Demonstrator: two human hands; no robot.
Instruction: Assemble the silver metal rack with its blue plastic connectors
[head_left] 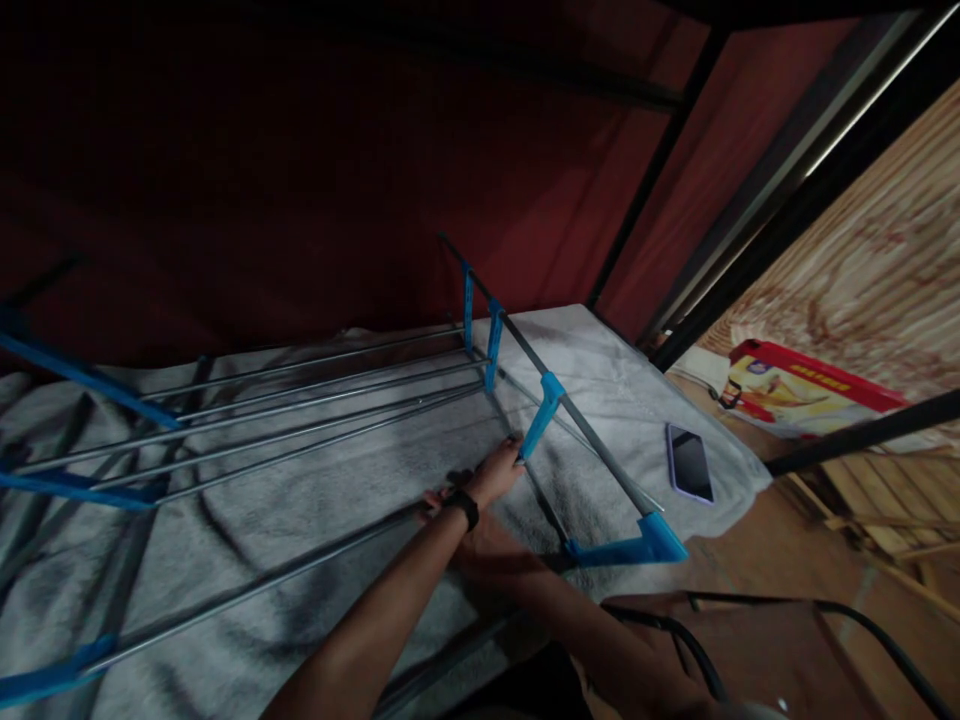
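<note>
On the grey blanket [390, 470] sits a drying rack [420, 401], the left hand [499, 474] with fingers clamped on a blue bracket [540, 420], the right hand's [446, 508] round a metal rod [262, 584] that tilting could dislodge.

R hand [470, 543] part. hidden behind L wrist [474, 497]

We view the scene through one head-worn camera, aimed forward and down. We look from above and behind the left hand [496, 478], close in, with the forearms [382, 612] entering at the lower edge. Our coverage includes the blanket [600, 350] around the hand, the dark red backdrop [360, 200] beyond it, and the floor [750, 545] to its right.
</note>
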